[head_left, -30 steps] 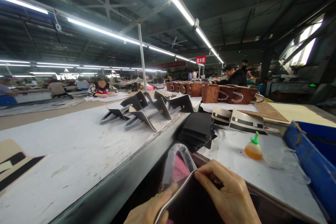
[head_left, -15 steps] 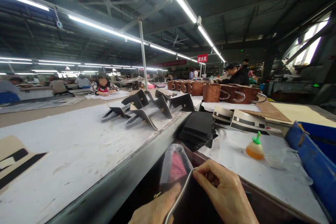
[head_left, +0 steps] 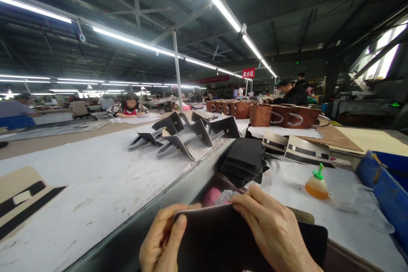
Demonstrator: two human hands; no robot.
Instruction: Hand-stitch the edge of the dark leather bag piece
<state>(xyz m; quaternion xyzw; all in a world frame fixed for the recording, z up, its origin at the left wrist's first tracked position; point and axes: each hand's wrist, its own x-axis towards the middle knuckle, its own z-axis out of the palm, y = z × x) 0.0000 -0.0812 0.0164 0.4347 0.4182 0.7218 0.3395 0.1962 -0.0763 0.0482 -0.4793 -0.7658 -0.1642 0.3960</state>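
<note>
Gripping dark leather panel [head_left: 223, 238] at bottom centre, we hold it upright over table edge; its lower part cut off by frame. Our left hand [head_left: 162, 242] clasps left edge, thumb on front face, wrist out of view. Our right hand [head_left: 274, 231] pinches top edge, fingers curled over, hiding panel's right half. Behind panel, pink checked item in clear bag [head_left: 219, 196] mostly hidden. Further right: stack of black pieces [head_left: 244, 159], orange glue bottle [head_left: 316, 183], blue bin [head_left: 382, 180] cut off.

Long white-covered workbench [head_left: 105, 178]: bearing folded black flap pieces [head_left: 178, 136], stack of black panels [head_left: 244, 159], striped cream-and-black pieces [head_left: 307, 151], orange glue bottle [head_left: 316, 182], row of brown bags [head_left: 280, 114], blue bin [head_left: 382, 182].
</note>
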